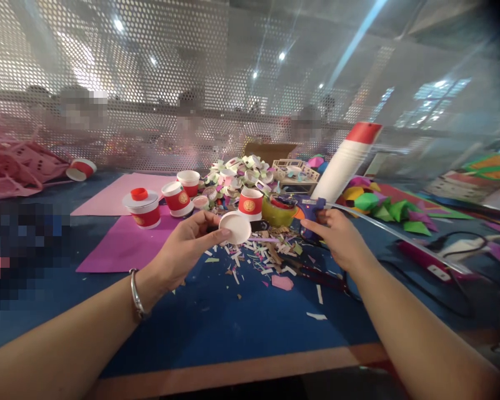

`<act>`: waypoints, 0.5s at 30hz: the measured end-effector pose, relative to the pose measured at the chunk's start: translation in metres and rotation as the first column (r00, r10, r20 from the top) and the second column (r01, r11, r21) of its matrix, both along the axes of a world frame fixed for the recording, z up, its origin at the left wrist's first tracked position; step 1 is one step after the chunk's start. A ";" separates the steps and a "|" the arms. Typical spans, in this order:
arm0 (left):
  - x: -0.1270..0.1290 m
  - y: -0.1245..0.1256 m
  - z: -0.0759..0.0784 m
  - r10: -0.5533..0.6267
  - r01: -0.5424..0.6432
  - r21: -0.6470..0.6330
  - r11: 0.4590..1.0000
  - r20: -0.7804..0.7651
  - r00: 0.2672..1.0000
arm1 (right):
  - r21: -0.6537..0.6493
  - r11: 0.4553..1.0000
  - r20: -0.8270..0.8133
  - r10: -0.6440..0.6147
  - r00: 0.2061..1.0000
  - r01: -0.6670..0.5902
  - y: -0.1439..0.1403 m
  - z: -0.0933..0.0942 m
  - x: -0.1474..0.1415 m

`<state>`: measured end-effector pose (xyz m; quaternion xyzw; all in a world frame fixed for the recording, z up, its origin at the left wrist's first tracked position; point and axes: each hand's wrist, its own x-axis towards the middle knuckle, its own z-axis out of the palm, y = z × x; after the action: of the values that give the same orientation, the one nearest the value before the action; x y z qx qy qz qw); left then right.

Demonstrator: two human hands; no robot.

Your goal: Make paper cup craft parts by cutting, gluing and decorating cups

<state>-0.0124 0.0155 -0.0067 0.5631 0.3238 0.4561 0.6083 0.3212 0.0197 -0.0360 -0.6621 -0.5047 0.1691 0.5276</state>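
Between thumb and fingers, my left hand (194, 238) pinches a white round paper cup piece (235, 228), its pale flat face towards me. My right hand (337, 236) is closed around the handle of a blue glue gun (313, 210) with an orange part; a long clear glue stick (400, 239) sticks out of its back. Just behind the white piece stands a red and white paper cup (250, 204) with a gold emblem. To the left are two similar cups (177, 199) and a cup with a white disc and red ring on top (142, 209).
Paper scraps (258, 255) litter the blue table (216, 328). Behind them is a heap of paper cuttings (241, 172). A tall stack of cups (344, 161) leans at the right, near a purple power strip (429, 261) and cables. Purple paper (116, 250) lies left; a perforated screen (150, 72) stands behind.
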 end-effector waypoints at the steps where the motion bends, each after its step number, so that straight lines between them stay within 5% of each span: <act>1: 0.000 0.000 0.000 -0.004 0.004 -0.004 1.000 -0.003 1.000 | -0.015 1.000 -0.052 0.018 0.998 -0.019 0.001 0.001 -0.003; 7: 0.000 0.001 0.000 -0.007 0.007 -0.013 1.000 0.012 1.000 | -0.070 0.994 -0.187 0.073 0.980 -0.087 0.004 0.006 -0.017; 15: -0.002 0.006 -0.003 -0.053 0.060 -0.100 0.993 0.068 0.996 | -0.070 0.995 -0.053 -0.070 0.996 0.067 0.001 0.016 -0.020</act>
<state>-0.0143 0.0213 -0.0101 0.5250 0.3103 0.4397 0.6593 0.3013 0.0208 -0.0203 -0.6917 -0.4607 0.1865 0.5240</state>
